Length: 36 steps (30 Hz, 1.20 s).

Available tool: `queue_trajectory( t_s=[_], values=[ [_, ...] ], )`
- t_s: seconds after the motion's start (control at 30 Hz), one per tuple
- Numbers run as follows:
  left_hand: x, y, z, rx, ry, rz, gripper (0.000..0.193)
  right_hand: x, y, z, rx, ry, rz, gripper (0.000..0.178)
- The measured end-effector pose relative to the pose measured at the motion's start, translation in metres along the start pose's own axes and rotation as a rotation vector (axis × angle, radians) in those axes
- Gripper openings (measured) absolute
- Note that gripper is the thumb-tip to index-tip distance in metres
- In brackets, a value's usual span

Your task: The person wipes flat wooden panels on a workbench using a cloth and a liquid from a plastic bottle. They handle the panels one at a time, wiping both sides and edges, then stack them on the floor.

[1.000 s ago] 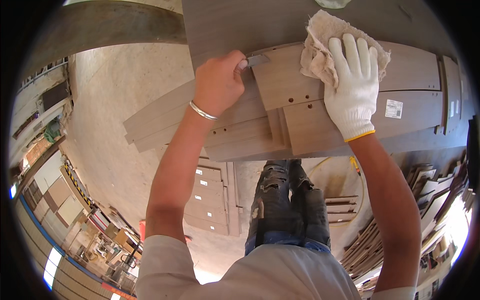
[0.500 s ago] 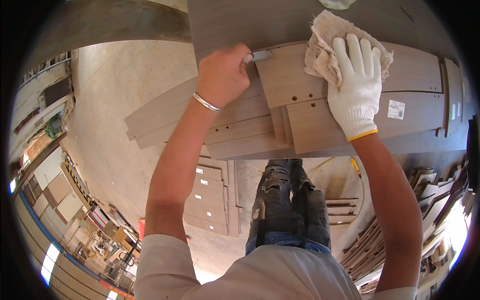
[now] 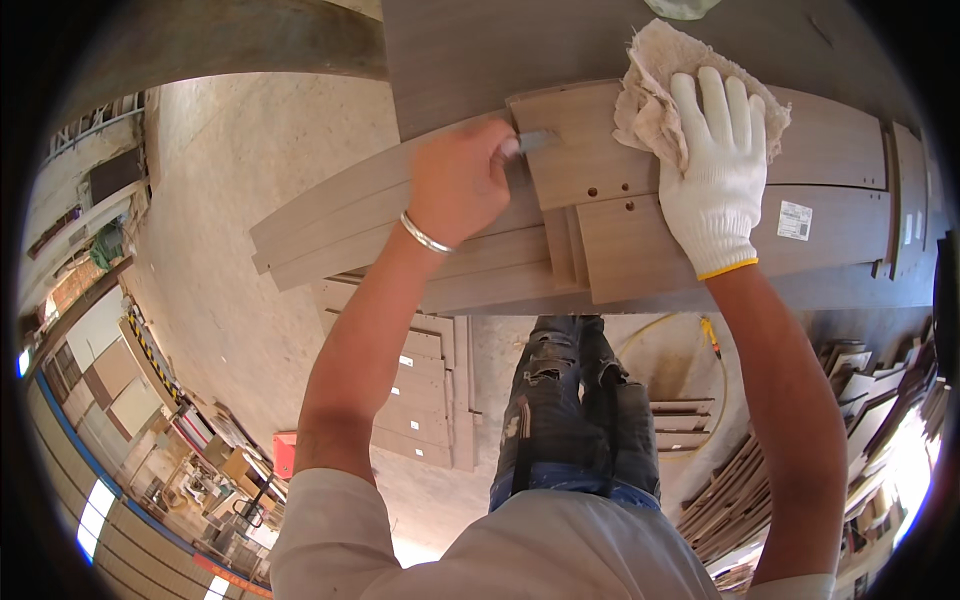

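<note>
My bare left hand [image 3: 462,180], with a silver bangle at the wrist, is closed around a small flat metal blade [image 3: 537,140], like a scraper. The blade is slightly blurred and lies over the left end of a grey-brown wood panel [image 3: 572,150]. My right hand [image 3: 715,165], in a white knit glove with a yellow cuff, lies flat with fingers stretched over a crumpled beige rag [image 3: 648,75], pressing it on the same panel. Beneath sits another panel [image 3: 625,260] with drilled holes near its upper edge; a white label [image 3: 793,220] is stuck to its right part.
More long panels [image 3: 340,205] stick out leftward past the table [image 3: 450,60]. A clear plastic bag [image 3: 683,8] lies at the far edge. Labelled panels [image 3: 415,390] are stacked on the floor, lower left. A yellow hose [image 3: 712,335] curls near my legs; boards [image 3: 740,490] lean at right.
My left hand and the blade have moved slightly right and nearer to me, from the panel's far left corner onto its left face. The right hand and rag stay nearly in place.
</note>
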<state>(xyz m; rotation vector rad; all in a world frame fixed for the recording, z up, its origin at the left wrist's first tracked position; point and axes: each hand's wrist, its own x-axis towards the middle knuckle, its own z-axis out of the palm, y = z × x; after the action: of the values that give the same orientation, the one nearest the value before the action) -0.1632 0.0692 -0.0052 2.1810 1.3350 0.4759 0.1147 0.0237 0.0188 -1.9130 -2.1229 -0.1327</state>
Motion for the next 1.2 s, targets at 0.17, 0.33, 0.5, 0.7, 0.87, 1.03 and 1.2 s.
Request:
queue_trajectory(
  t_s=[0.17,0.33,0.5,0.7,0.87,1.03,1.2],
  values=[
    [-0.017,-0.007,0.008,-0.46,0.022,-0.316,0.011,0.0,-0.004,-0.002,0.013,0.004,0.031,0.066],
    [0.013,-0.002,0.005,-0.346,0.072,-0.329,0.022,0.003,-0.001,0.002,0.035,0.005,-0.018,0.067],
    [0.049,-0.002,-0.007,-0.474,-0.027,-0.311,0.025,0.006,-0.003,-0.003,0.027,0.032,-0.055,0.065],
    [0.073,-0.053,-0.024,-0.471,0.214,-0.489,0.012,0.001,-0.006,0.0,0.006,-0.011,-0.028,0.069],
    [0.057,-0.023,-0.027,-0.533,0.074,-0.374,0.019,-0.005,0.003,0.009,-0.003,-0.065,-0.008,0.075],
    [0.052,-0.013,-0.022,-0.639,-0.227,-0.415,0.02,-0.004,0.002,0.008,-0.028,-0.067,-0.028,0.075],
    [0.054,-0.025,-0.02,-0.814,-0.298,-0.435,0.017,-0.001,-0.001,0.008,-0.028,-0.056,-0.04,0.067]
  ],
)
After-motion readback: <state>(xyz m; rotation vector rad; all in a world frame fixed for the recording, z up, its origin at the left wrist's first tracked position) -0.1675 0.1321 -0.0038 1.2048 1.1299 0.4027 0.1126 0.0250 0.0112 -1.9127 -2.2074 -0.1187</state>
